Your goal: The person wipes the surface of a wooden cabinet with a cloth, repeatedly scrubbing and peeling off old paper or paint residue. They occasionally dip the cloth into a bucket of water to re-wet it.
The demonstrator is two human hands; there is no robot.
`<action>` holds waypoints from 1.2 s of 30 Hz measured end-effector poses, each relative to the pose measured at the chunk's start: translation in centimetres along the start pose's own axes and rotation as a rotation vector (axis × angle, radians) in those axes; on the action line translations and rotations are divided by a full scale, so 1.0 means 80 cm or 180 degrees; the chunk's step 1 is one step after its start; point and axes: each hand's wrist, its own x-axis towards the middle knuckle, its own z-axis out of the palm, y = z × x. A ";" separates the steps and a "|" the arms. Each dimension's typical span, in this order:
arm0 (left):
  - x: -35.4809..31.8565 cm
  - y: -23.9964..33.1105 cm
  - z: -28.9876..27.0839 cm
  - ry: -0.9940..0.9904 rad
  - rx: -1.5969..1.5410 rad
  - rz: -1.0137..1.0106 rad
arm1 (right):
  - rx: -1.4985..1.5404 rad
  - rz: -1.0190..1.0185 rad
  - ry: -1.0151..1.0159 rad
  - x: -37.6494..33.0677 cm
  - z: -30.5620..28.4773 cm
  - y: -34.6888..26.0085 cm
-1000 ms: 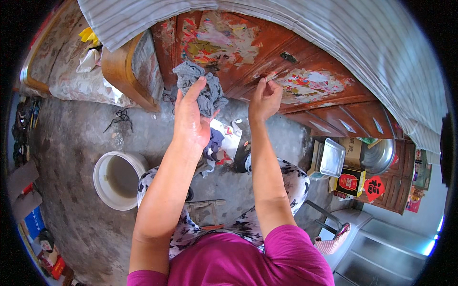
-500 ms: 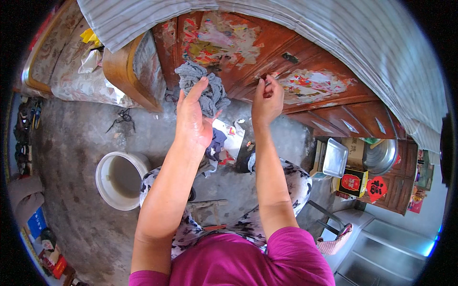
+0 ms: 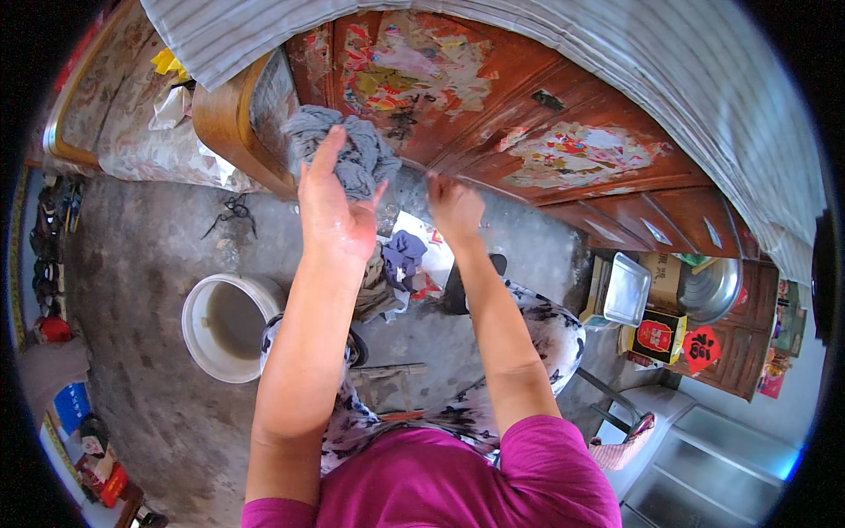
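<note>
The sofa (image 3: pixel 132 145) lies well to the left of the left hand's grip, and the white bucket (image 3: pixel 199 330) of cloudy water stands to its left too, closer to the body. The left hand (image 3: pixel 336 216) grips the crumpled grey rag (image 3: pixel 352 167), thumb across it and fingers mostly hidden. Between the grips, nearer the body, lies a dark blue cloth (image 3: pixel 404 255). The right hand (image 3: pixel 458 211) is curled closed, too blurred to tell whether it pinches anything. Beyond it, the cupboard (image 3: pixel 510 97) bears torn paper; a metal tray (image 3: pixel 627 289) sits well to its right.
</note>
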 end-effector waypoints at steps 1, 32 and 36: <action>-0.006 0.005 0.004 0.0094 0.0000 0.0182 | -0.0273 0.0368 -0.0716 -0.009 0.015 0.002; -0.010 0.011 -0.014 -0.0151 0.1062 0.1329 | -0.0640 -0.2206 0.1303 0.083 0.105 -0.013; -0.005 0.011 -0.011 -0.0185 0.0997 0.1325 | -0.1552 -0.2542 0.0250 0.062 0.204 0.077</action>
